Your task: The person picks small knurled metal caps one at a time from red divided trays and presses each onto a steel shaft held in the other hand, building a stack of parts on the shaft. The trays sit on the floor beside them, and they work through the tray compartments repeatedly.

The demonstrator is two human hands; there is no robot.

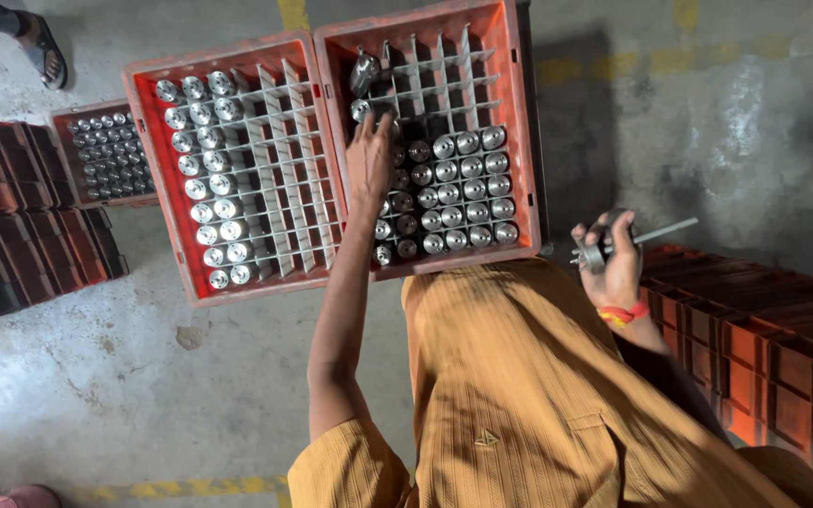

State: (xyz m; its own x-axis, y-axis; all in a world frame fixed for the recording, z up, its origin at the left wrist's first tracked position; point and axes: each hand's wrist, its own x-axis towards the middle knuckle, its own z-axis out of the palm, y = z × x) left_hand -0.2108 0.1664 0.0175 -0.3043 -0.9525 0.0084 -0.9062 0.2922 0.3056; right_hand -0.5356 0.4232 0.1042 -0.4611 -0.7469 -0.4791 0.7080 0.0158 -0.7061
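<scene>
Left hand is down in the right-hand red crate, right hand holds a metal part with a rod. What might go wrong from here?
1. The left hand reaches among tightly packed metal cylinders in the right crate; it might knock neighbours or catch fingers on the white dividers.
2. The right hand holds the rodded metal part off to the side, away from the crates; it could slip and fall.

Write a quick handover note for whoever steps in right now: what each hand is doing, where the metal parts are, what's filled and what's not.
Left hand: reaching into the right red crate, on the metal cylinders; grip unclear.
Right hand: holding a metal part with a thin rod, off to the side.
Right crate: near rows filled, far rows mostly empty.
Left red crate: only its left columns hold cylinders.
Small crate further left looks full.
</scene>
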